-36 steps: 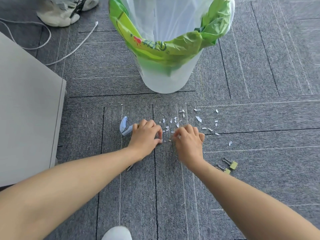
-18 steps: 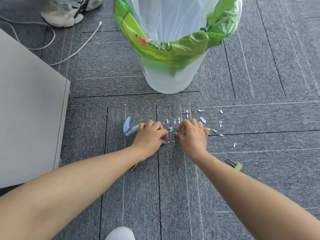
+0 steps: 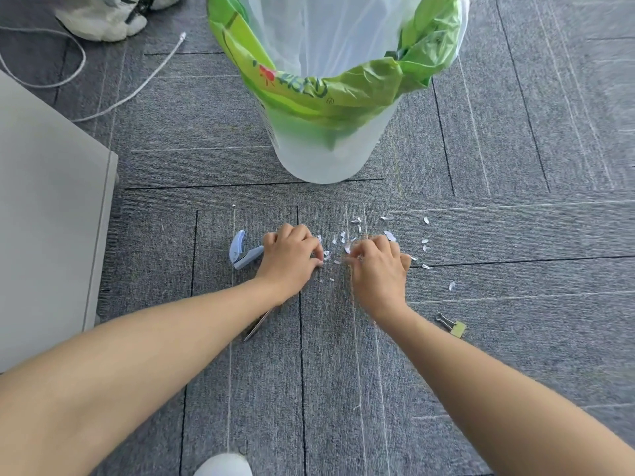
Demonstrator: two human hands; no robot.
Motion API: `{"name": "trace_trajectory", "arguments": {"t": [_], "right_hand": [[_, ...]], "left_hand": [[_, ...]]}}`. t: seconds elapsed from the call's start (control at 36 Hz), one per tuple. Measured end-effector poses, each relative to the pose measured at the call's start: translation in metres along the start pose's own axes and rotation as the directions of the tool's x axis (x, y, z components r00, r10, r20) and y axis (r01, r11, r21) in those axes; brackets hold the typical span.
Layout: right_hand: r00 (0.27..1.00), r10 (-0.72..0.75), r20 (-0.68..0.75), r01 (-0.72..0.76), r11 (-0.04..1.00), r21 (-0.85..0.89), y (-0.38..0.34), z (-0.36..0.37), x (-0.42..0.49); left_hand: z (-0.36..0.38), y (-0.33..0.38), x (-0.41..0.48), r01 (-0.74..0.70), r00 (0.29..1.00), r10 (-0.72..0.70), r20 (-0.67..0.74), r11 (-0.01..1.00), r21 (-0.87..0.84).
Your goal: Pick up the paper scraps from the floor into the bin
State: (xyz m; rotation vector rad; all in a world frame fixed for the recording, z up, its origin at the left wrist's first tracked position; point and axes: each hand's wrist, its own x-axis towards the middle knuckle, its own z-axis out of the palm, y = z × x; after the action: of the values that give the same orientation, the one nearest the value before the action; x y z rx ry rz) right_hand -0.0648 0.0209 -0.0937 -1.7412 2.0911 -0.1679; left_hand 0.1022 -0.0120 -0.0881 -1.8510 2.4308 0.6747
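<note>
Head view | left hand [image 3: 292,259] was curled, fingertips down on carpet [image 3: 515,338], hold could not be told | right hand [image 3: 378,269] was curled, apparently pinching paper scraps [image 3: 389,236] | scraps lay scattered around both hands, near the bin [image 3: 323,159].

I'm in an office: grey striped carpet tiles [image 3: 515,132], a pale grey cabinet [image 3: 44,218], a yellow binder clip [image 3: 453,326] beside me.

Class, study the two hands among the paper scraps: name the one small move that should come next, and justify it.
Probably pinch up the paper scraps lying between the hands. The left hand and right hand are down on the carpet, fingers curled, with loose scraps beside them; the bin stands ahead. Whether either grip already holds any is unclear.
</note>
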Motion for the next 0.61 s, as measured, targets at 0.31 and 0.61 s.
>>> {"name": "trace_trajectory", "arguments": {"t": [0.31, 0.61], "right_hand": [[0.998, 0.06, 0.009, -0.061, 0.996, 0.073, -0.006, -0.004, 0.01], [0.998, 0.054, -0.026, -0.052, 0.996, 0.078, -0.008, -0.004, 0.02]], "left_hand": [[-0.004, -0.001, 0.002, 0.011, 1.0, -0.012, -0.017, 0.999, -0.035], [-0.002, 0.006, 0.004, 0.036, 0.999, -0.038, -0.029, 0.997, -0.063]]}}
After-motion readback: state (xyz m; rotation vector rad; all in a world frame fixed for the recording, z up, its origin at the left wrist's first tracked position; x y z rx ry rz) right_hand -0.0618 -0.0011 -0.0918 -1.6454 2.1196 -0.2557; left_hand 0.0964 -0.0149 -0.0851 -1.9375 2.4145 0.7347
